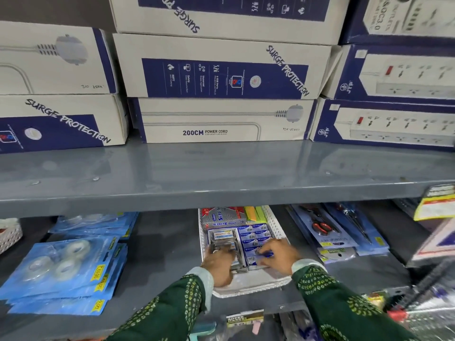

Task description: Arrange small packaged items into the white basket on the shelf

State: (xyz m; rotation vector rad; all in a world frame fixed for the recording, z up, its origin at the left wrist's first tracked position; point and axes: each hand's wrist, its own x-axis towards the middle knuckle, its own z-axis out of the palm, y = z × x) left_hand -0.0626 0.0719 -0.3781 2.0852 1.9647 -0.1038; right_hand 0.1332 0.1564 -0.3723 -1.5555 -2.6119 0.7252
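Observation:
A white perforated basket (273, 223) sits on the lower shelf, under the grey upper shelf. It holds rows of small blue-and-white packets (256, 233), clear-wrapped packs (222, 236), a silver box (221, 217) and yellow-green pads at the back. My left hand (219, 265) is inside the basket's front left part, fingers curled around a clear-wrapped pack. My right hand (279, 253) rests on the blue packets at the front right, pinching one small blue packet (264, 254). Both sleeves are dark green with a pale pattern.
Blue tape packs (61, 267) lie stacked to the left, scissor packs (327, 230) to the right. A second white basket (9, 235) is at the far left. The upper shelf (221, 168) overhangs closely, loaded with surge protector boxes (221, 70).

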